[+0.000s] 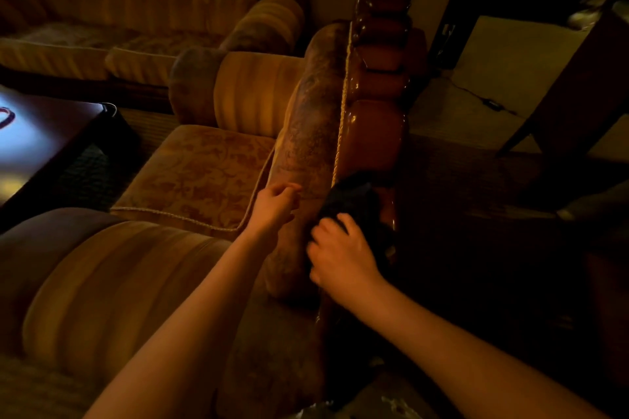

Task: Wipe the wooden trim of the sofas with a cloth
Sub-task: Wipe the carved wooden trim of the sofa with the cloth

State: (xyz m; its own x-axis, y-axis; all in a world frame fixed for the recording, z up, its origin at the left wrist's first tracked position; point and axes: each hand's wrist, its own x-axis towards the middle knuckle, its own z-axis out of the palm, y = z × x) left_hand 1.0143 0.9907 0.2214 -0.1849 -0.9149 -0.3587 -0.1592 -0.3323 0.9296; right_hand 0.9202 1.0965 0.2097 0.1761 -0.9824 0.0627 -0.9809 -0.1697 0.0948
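I look down along the back of a sofa in dim light. Its glossy carved wooden trim (pixel 377 133) runs away from me along the top of the backrest. My right hand (pixel 340 248) grips a dark cloth (pixel 357 204) and holds it against the near part of the trim. My left hand (pixel 277 202) rests with loosely curled fingers on the patterned back cushion (pixel 313 119) beside the trim, holding nothing. The cloth hides the wood beneath it.
The sofa's seat cushion (pixel 200 180) and striped padded armrest (pixel 112 282) lie to the left. A second sofa (pixel 102 31) stands at the far left. A dark low table (pixel 44 146) is at left. Dark furniture (pixel 578 85) stands at right on the floor.
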